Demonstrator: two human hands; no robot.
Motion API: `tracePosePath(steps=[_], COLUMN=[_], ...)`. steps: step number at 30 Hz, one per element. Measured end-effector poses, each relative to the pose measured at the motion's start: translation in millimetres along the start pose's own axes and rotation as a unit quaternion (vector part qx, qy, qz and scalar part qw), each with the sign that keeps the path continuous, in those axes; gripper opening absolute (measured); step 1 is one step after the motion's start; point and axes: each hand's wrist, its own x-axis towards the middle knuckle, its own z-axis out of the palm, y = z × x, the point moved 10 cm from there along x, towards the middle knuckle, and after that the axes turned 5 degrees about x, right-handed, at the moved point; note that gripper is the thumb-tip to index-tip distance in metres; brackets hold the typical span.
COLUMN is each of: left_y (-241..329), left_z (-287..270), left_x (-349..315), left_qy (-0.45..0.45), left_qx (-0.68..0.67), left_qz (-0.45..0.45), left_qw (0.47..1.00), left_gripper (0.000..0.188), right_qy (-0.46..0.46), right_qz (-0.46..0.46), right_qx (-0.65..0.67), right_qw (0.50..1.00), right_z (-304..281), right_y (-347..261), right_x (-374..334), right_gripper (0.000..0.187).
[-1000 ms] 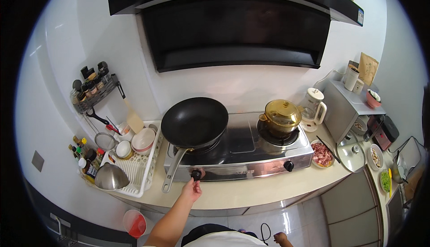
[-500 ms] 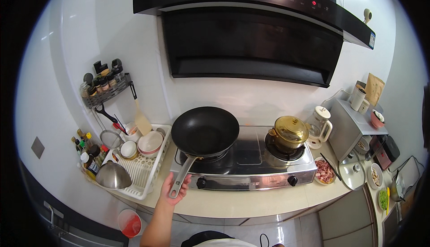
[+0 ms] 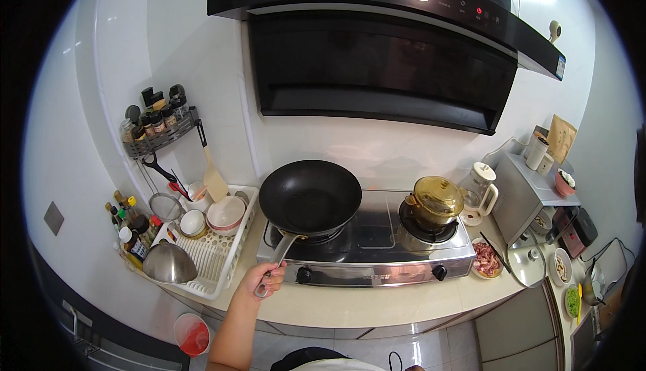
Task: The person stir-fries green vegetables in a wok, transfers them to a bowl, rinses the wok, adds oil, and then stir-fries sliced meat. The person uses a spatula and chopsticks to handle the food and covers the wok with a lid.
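Observation:
My left hand (image 3: 264,281) is closed around the grey metal handle (image 3: 285,244) of a black wok (image 3: 311,196). The wok sits over the left burner of a steel two-burner gas stove (image 3: 373,250), its handle slanting toward me. Nothing shows inside it except a few faint specks. On the right burner stands an amber glass pot (image 3: 437,201) with its lid on. Two black knobs are on the stove's front, the left knob (image 3: 305,275) just right of my hand. My right hand is outside the picture.
A white dish rack (image 3: 219,273) with bowls stands left of the stove, beside bottles (image 3: 136,240). Right of it are a bowl of raw meat (image 3: 486,261) with black chopsticks, a glass lid (image 3: 527,267), a glass kettle (image 3: 477,193) and a microwave (image 3: 521,193). A range hood (image 3: 383,68) hangs above.
The fingers of my left hand have curled over the wok's handle; before, it lay across the more open palm. The wok has hardly moved, and the view has shifted slightly.

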Motion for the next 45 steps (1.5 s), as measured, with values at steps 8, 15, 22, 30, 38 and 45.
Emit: tracePosePath(steps=[8,15,22,30,38,45], left_y=[8.1,9.2,11.3,-93.6,-170.9,-181.8], left_z=[-13.1,-10.3,-17.8,-90.5,-79.4,-61.0], left_x=[-3.7,-5.2,-8.4,-3.9,6.0,13.6], left_qy=[0.009,-0.006,0.049,0.185,0.230,0.184], left_qx=[0.010,0.009,0.029,0.053,0.440,0.544], left_qz=[-0.021,-0.015,0.071,-0.054,-0.095,-0.099], left_qw=[1.000,1.000,0.996,0.980,0.863,0.813], left_gripper=[0.023,0.029,0.059,0.040,0.024,0.020], right_qy=[0.029,0.008,-0.016,0.102,-0.037,0.301], right_qz=[-0.044,-0.040,-0.047,0.016,0.194,0.266], right_qx=[-0.022,-0.014,-0.026,0.016,0.095,0.282], right_qw=[0.998,0.999,0.998,0.995,0.976,0.871], right_z=[13.2,8.7,8.3,-41.0,-62.2,-191.7], right_y=[6.0,-0.6,-4.8,-27.1,-21.8,-22.8], right_x=[-3.6,4.4,14.3,-4.7,-2.0,-31.8], right_gripper=[0.014,0.020,0.017,0.010,0.034,0.034])
